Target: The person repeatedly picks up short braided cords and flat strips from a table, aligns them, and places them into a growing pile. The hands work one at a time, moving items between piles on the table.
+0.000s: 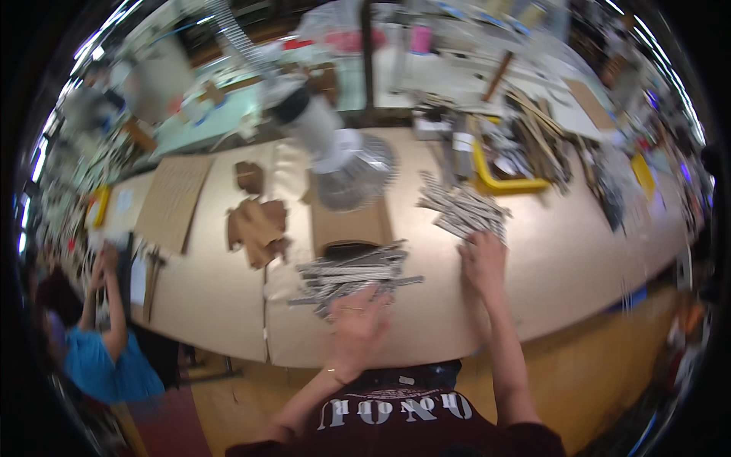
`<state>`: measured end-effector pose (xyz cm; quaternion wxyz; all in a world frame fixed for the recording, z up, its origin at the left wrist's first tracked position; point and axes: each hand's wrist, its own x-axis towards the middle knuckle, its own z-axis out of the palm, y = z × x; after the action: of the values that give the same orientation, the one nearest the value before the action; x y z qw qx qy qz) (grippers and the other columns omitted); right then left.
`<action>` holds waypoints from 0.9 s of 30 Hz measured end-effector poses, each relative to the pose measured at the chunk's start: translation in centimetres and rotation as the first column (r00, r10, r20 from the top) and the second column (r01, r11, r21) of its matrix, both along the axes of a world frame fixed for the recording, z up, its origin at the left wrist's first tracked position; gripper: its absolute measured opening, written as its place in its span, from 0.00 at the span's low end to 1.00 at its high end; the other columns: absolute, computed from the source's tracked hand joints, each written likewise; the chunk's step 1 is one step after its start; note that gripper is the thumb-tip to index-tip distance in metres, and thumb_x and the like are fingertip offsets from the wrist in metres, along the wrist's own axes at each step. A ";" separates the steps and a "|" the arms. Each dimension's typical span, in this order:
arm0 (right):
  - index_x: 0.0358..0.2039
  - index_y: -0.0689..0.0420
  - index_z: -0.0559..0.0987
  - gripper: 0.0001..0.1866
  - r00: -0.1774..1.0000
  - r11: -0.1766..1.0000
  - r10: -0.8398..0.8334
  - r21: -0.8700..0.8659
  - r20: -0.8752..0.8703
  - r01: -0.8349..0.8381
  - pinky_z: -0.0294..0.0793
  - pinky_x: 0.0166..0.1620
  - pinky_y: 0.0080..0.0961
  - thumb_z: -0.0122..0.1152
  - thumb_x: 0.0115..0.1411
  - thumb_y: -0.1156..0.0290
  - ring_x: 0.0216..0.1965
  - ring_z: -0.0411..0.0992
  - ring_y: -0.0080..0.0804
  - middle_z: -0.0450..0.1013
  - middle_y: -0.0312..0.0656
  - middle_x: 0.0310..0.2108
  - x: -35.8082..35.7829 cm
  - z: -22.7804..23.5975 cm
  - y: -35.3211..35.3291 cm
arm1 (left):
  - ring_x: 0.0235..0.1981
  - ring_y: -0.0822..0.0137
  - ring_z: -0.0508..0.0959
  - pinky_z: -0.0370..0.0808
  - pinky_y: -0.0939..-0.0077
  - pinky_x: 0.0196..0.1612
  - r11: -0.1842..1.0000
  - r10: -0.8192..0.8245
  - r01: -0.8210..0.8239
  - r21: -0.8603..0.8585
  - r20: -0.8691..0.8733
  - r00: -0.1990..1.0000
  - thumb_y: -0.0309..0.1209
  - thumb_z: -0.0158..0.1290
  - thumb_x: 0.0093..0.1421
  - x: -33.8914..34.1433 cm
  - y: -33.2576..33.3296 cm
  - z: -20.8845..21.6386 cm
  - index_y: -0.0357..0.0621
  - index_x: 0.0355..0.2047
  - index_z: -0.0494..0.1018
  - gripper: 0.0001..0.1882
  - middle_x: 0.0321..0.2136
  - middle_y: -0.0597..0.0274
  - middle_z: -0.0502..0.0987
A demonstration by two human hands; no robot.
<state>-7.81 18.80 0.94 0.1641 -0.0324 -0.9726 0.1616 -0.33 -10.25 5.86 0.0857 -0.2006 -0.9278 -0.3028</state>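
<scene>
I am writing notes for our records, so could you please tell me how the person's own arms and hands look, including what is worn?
The left hand and right hand are ungloved, and both forearms are bare below short, dark maroon sleeves. A thin, gold-coloured bracelet is on the left wrist. Blur hides whether a ring is worn.

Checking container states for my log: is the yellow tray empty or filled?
Not empty: the yellow tray holds jumbled pale and dark items.

Pale tan worktable point(563, 251) above a yellow-brown floor point(579, 346), with apparently strip lights point(37, 169) along both blurred sides
</scene>
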 end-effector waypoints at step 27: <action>0.42 0.59 0.78 0.08 0.867 0.957 0.245 -0.252 0.434 -0.145 0.61 0.53 0.39 0.54 0.64 0.74 0.42 0.72 0.44 0.75 0.47 0.38 8.7 3.2 1.6 | 0.63 0.55 0.67 0.63 0.62 0.64 0.880 -0.474 0.474 -0.024 -0.029 0.880 0.35 0.55 0.58 1.7 9.5 -3.3 0.39 0.56 0.67 0.27 0.62 0.48 0.66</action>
<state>0.84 20.43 4.15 -0.0932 0.0120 -0.9590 0.2673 1.40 -0.76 2.60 0.0234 -0.4272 -0.8514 -0.3035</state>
